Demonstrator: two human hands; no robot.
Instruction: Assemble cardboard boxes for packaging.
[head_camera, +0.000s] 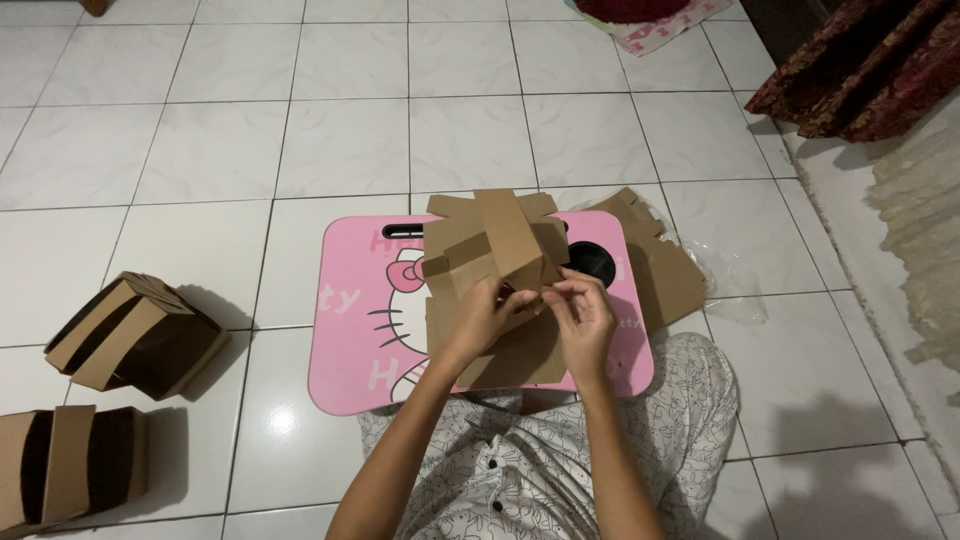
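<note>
In the head view, I see my left hand (480, 318) and right hand (583, 318) both pinching the flaps of a half-folded brown cardboard box (495, 262), which is held just above a pink plastic lap table with a cartoon cat print (350, 330). More flat brown cardboard sheets (665, 265) lie at the table's right edge. Two finished folded cardboard boxes (135, 335) wait on the white tiled floor (230, 150) at the left. To fold well, I think each flap must be creased along its line before tucking.
</note>
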